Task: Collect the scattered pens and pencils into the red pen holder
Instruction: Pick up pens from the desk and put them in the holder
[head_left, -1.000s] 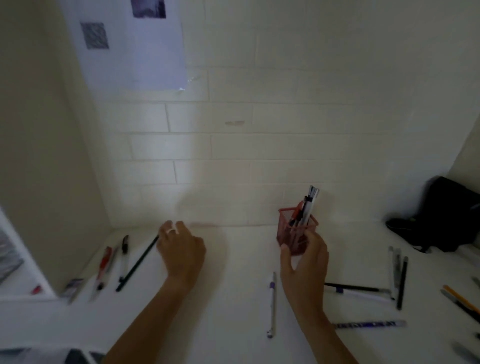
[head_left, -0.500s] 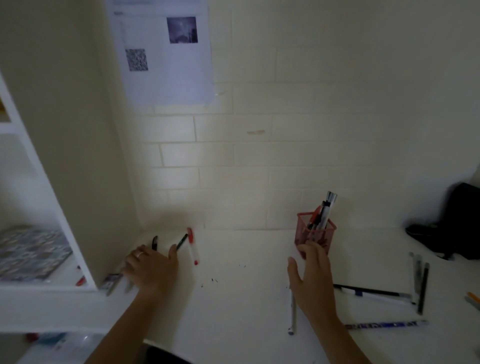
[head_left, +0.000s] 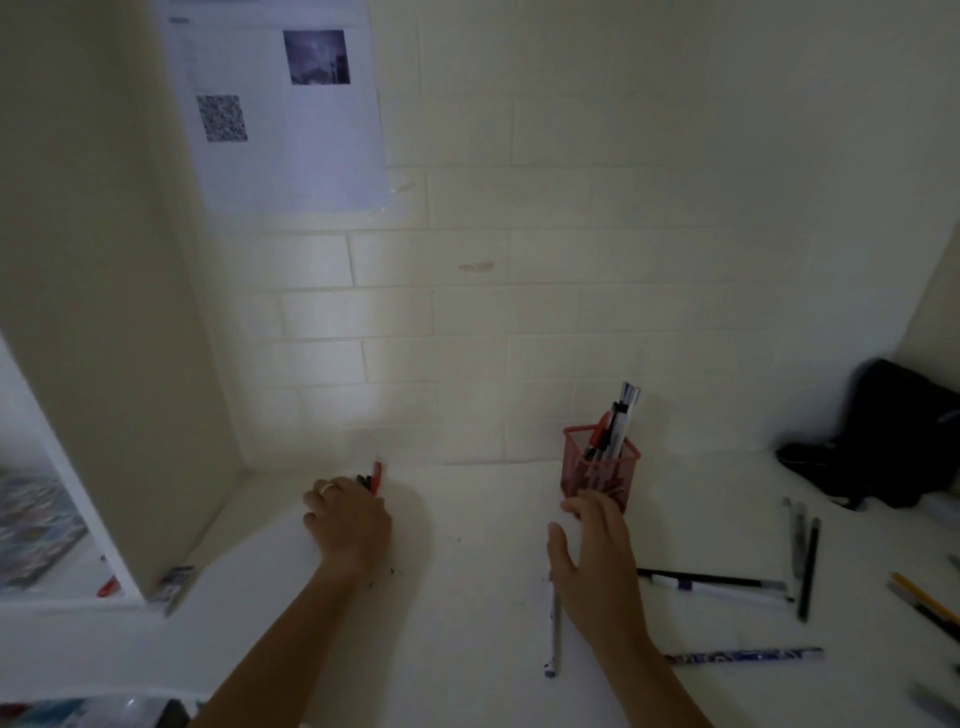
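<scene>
The red mesh pen holder (head_left: 582, 470) stands near the back wall with several pens upright in it. My right hand (head_left: 592, 561) lies flat and spread just in front of it, fingertips close to its base, and holds nothing. My left hand (head_left: 348, 519) is closed over a bunch of pens (head_left: 375, 478) near the back left corner; a red tip and dark tips stick out beyond the fingers. A white pen (head_left: 556, 631) lies partly under my right wrist. Black and white pens (head_left: 727, 584), dark pens (head_left: 805, 566) and a blue patterned pencil (head_left: 748, 656) lie to the right.
A white shelf panel (head_left: 104, 364) walls off the left side, with a small item (head_left: 174, 584) at its foot. A black bag (head_left: 893, 441) sits at the back right. A yellow pencil (head_left: 924, 600) and more pens lie at the right edge.
My left hand has swept the pens from the left edge together and closed on them, moving right toward the middle. My right hand has stayed in front of the holder.
</scene>
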